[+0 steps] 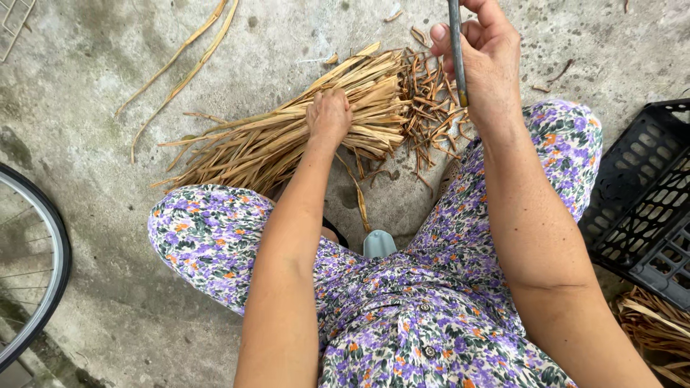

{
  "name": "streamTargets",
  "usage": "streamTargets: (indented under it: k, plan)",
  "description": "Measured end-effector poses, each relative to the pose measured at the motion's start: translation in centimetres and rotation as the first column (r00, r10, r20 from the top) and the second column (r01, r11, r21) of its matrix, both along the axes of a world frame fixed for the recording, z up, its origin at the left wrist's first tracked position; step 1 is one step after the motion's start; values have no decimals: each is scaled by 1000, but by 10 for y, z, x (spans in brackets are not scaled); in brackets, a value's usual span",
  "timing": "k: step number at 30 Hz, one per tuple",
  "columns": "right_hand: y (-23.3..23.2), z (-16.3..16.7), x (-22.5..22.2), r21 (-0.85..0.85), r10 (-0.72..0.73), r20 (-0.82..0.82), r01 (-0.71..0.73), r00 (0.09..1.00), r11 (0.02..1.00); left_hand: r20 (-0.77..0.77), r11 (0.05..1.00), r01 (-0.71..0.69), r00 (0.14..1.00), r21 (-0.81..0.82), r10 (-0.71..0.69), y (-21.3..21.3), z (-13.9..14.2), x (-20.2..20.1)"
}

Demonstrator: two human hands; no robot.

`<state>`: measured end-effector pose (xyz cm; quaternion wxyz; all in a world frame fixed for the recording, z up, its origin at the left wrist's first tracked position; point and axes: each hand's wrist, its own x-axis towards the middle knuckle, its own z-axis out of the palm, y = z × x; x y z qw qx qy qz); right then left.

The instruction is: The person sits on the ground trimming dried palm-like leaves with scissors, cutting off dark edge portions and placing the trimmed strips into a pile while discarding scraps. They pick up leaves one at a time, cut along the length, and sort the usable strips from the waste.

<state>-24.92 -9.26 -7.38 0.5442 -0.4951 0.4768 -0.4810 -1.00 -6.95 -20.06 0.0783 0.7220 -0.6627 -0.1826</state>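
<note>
A bundle of dry tan leaf strips [287, 133] lies on the concrete floor in front of my knees. My left hand [329, 115] presses down on the bundle's middle, fingers closed over the strips. Cut-off brown scraps [431, 100] are scattered at the bundle's right end. My right hand [485, 57] is raised just right of the scraps, gripping a dark grey blade or tool handle [456, 50] that runs upright out of the top of view. I sit low, wearing floral purple clothes.
A black plastic crate [643, 201] stands at the right, with more dry strips [658, 327] below it. A bicycle wheel [43, 273] curves in at the lower left. Two loose long strips [183, 57] lie on the floor at the upper left.
</note>
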Motion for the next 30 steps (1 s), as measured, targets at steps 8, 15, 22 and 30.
streamTargets:
  k: [8,15,22,30]
  plan:
    - [16,19,3,-165,6,270,41,963,985,-626,998,-45,780,-45,7,4,125,-17]
    - [43,45,21,-130,112,389,-66,914,989,-717,984,105,674,-146,-178,70,176,-25]
    - [49,45,34,-141,143,369,-97,919,985,-741,968,40,636,-248,-216,71,177,-28]
    - [50,41,34,-141,234,432,-192,871,971,-961,995,10,260,-100,-99,71,166,-20]
